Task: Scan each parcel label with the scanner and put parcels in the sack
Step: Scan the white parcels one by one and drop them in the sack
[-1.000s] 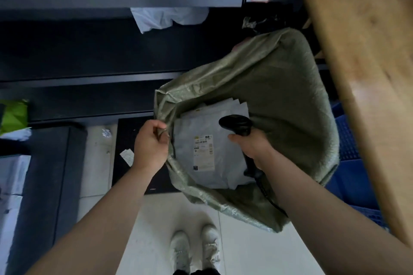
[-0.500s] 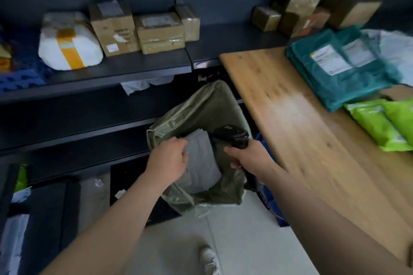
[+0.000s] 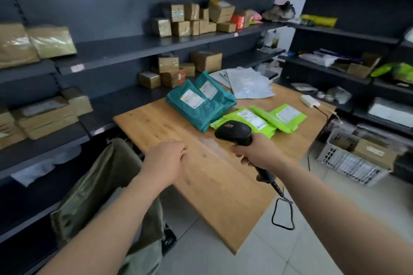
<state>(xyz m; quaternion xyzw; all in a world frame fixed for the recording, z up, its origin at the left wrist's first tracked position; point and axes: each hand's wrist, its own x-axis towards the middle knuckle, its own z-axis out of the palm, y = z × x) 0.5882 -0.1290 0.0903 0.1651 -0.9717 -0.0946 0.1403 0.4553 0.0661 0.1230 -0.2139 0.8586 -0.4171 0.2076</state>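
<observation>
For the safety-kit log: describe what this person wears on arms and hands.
Both arms are bare as far as the frame shows: the left arm and right arm carry no sleeve, watch or band. The left hand and right hand are ungloved. Whether a ring is worn cannot be told.

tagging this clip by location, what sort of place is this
Most likely a parcel depot or pickup point: dark shelves hold taped cardboard boxes, labelled teal parcels and green parcels lie on the wooden table, and the right hand grips a corded scanner, with a sack by the table.
</observation>
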